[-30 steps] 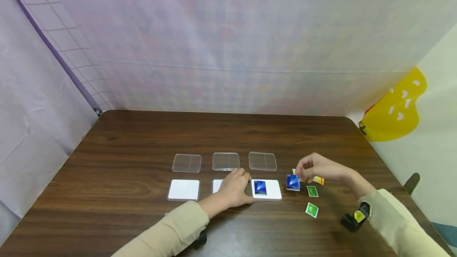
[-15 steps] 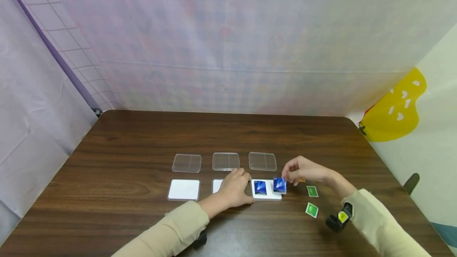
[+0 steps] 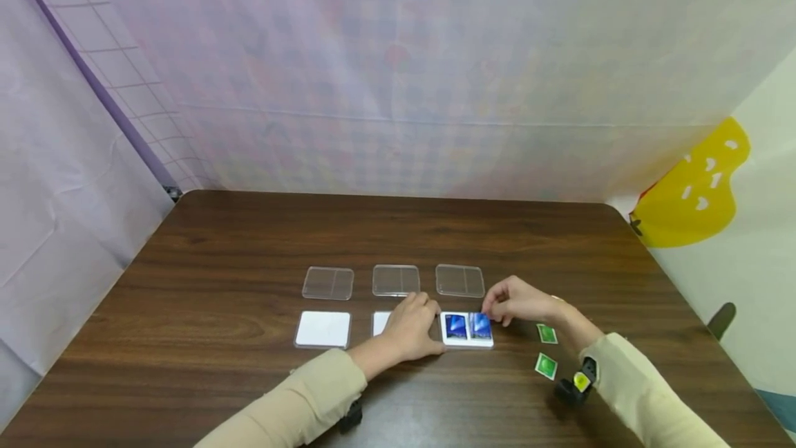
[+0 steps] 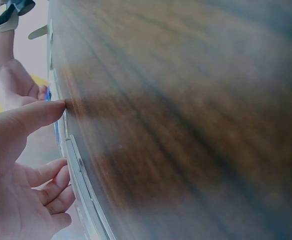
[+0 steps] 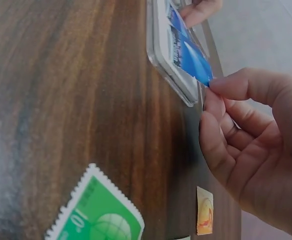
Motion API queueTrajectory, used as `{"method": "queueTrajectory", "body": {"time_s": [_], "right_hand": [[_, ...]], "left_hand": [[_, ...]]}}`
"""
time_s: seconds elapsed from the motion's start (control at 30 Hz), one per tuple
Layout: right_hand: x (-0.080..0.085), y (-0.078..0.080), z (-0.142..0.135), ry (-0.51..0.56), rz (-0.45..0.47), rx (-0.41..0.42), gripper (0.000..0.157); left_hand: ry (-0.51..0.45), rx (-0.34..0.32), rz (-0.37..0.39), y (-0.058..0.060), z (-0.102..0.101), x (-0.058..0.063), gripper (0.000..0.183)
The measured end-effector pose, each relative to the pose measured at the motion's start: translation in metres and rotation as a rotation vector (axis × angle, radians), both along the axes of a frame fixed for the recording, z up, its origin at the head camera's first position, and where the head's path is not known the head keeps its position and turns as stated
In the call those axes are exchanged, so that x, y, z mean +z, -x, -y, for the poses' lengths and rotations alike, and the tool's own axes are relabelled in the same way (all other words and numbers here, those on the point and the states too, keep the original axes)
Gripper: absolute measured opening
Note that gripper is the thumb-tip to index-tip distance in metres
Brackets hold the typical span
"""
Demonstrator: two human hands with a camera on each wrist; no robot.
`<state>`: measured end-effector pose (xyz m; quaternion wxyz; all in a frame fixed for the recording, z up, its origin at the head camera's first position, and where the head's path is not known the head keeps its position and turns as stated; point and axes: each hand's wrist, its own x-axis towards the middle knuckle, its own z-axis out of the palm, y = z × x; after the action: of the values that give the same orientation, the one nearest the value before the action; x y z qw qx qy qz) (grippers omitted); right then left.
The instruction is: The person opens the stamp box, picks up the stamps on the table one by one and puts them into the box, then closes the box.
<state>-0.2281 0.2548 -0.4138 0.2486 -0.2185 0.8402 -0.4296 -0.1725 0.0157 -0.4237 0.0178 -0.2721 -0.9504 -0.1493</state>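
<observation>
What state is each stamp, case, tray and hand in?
Left case: uncovered, no stamps
Middle case: mostly hidden
Right case: uncovered
Left blue stamp: flat on right case
Right blue stamp: over right case, corner pinched
Clear plastic trays: flat, in a row
Green stamps: lying loose
Orange stamp: lying loose
Left hand: spread over middle case
Right hand: pinching right blue stamp
</observation>
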Motion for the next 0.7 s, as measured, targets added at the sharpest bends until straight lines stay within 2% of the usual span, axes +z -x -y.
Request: {"method": "queueTrajectory", "body": {"time_s": [0.7], "right_hand": [[0.0015,-0.0020,0.0013,-0.023,-0.003,-0.013,0.014]], "left_hand": [[-0.004,0.003,0.014,-0.0010,-0.0005,0.0021,0.055]]}}
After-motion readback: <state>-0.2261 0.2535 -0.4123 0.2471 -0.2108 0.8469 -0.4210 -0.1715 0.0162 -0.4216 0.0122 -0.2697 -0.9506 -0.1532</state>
